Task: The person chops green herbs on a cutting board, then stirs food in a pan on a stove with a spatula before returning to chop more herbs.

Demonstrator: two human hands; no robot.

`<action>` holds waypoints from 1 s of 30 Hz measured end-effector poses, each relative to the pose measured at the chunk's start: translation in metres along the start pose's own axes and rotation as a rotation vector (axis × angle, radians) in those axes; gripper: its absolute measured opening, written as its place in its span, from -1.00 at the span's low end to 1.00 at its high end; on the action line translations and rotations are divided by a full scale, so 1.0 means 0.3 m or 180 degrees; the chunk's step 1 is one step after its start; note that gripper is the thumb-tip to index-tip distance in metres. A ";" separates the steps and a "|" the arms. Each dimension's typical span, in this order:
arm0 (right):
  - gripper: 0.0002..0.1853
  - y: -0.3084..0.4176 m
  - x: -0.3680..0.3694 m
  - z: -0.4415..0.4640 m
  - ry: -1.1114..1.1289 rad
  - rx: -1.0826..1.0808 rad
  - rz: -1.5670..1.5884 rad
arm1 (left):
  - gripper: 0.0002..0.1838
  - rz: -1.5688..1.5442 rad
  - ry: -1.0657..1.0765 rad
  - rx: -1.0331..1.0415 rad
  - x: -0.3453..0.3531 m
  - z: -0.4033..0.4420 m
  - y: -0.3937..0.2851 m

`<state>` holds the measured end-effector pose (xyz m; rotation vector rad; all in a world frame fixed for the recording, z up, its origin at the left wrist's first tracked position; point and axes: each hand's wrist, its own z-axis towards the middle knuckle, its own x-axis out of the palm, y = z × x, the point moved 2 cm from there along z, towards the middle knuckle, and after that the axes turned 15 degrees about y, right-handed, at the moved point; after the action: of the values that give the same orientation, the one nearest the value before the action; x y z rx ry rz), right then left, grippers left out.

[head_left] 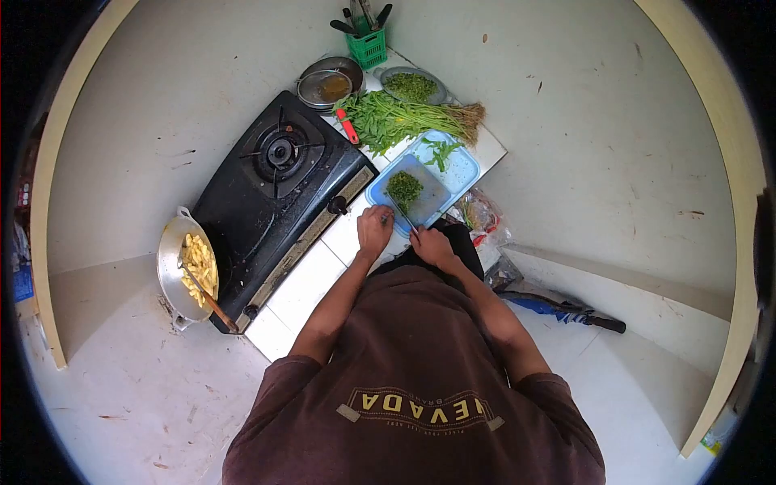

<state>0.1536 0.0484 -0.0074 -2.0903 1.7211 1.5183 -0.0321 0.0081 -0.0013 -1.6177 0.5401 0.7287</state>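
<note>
My right hand (pixel 432 245) is closed round the handle of a knife (pixel 402 212), whose blade points up and left over a blue tray (pixel 462 190). Beside the blade, in the tray's left part, lies a small heap of chopped greens (pixel 405 187). My left hand (pixel 375 228) rests at the tray's near left edge with its fingers bent together; whatever it may hold is too small to make out. Some loose leaves (pixel 441 152) lie in the far part of the tray. Just beyond is a bunch of leafy stems with roots (pixel 404 115).
A black gas stove (pixel 234 234) stands on the left, with a pan of yellow pieces (pixel 202 271) and a wooden-handled spatula. Behind are a strainer (pixel 325 87), a red handle (pixel 347 127), a plate of chopped greens (pixel 411 87) and a green utensil basket (pixel 369 50).
</note>
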 end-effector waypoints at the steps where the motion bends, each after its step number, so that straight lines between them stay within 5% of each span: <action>1: -0.53 -0.004 0.005 -0.001 0.0003 -0.0012 0.0030 | -0.91 0.0033 -0.0065 0.0072 -0.002 -0.001 -0.007; 30: -0.53 0.019 -0.006 -0.024 0.0050 -0.0073 -0.0173 | -0.92 -0.0036 0.0013 0.0003 0.009 -0.002 0.012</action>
<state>0.1539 0.0435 0.0005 -2.1471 1.6452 1.5183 -0.0327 0.0070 -0.0057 -1.6206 0.5339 0.7169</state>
